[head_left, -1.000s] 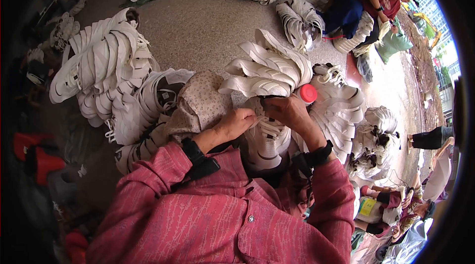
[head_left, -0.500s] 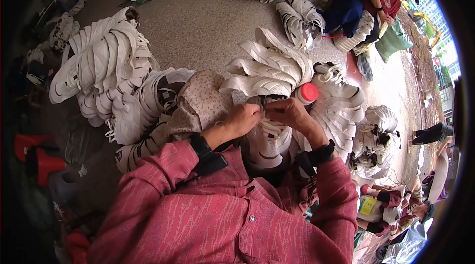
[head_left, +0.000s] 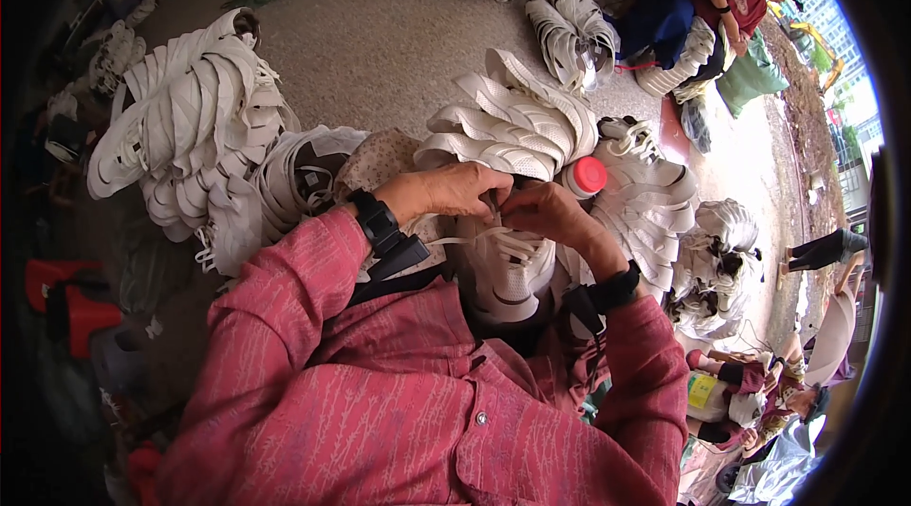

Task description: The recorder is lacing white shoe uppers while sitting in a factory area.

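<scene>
Two bare hands, left (head_left: pixel 465 191) and right (head_left: pixel 550 212), meet with curled fingers over the near, central white perforated shoe upper (head_left: pixel 515 283); from my remote seat I cannot tell what they grip. The thin white lace (head_left: pixel 457 240) might snag if pulled leftward. Swinging right could knock the round red-lidded container (head_left: pixel 585 176); fanned white uppers (head_left: pixel 512 127) crowd the far side.

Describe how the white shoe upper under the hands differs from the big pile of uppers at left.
The left hand and right hand are at the shoe upper; neither touches the pile. The shoe upper sits close before the person; the pile stands off to the left. The pile is far bulkier than the shoe upper, with many overlapping layers. Both are whitish.
</scene>
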Tool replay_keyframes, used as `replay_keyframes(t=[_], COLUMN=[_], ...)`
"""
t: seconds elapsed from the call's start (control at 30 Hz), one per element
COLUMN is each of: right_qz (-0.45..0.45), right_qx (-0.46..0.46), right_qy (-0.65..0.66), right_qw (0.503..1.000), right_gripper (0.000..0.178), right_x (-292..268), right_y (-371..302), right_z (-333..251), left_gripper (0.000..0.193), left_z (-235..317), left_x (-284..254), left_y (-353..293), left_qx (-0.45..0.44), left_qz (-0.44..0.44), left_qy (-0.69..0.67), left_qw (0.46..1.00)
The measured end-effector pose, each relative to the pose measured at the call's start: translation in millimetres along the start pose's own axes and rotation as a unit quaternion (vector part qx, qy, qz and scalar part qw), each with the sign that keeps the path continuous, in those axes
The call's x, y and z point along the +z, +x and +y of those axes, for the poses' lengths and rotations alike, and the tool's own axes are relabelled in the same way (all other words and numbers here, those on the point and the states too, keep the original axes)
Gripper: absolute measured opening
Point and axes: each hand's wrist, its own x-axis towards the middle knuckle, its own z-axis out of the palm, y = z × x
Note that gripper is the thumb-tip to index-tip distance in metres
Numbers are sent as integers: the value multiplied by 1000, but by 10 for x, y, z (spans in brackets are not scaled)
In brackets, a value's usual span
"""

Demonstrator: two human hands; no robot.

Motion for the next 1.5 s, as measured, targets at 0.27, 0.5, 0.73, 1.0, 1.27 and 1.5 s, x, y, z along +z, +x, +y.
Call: replay_keyframes(t=[0.27, 0.5, 0.73, 1.0, 1.27, 1.5], right_qz=[80, 309, 193, 416, 273, -42], right_qx=[-59, 74, 72, -70, 170, 251], right_qy=[-82, -1, 637, 752, 247, 188], right_qw=[992, 948, 743, 507, 914, 949], right_gripper=[6, 12, 20, 21, 39, 28], right_x=[59, -469, -115, -1199, -427, -313], right_y=[-16, -289, -173, -659, -845, -688], right_z=[-80, 71, -289, 598, 199, -121], left_gripper=[23, 26, 28, 24, 20, 21], left_z=[-14, 91, 79, 108, 39, -24], left_x=[88, 144, 281, 168, 221, 303], left_y=[-19, -45, -26, -81, -113, -69], left_qx=[19, 60, -49, -34, 11, -18], left_qz=[25, 52, 78, 17, 28, 65], left_qy=[-110, 16, -36, -182, -193, -360], left_qw=[993, 997, 995, 983, 981, 930])
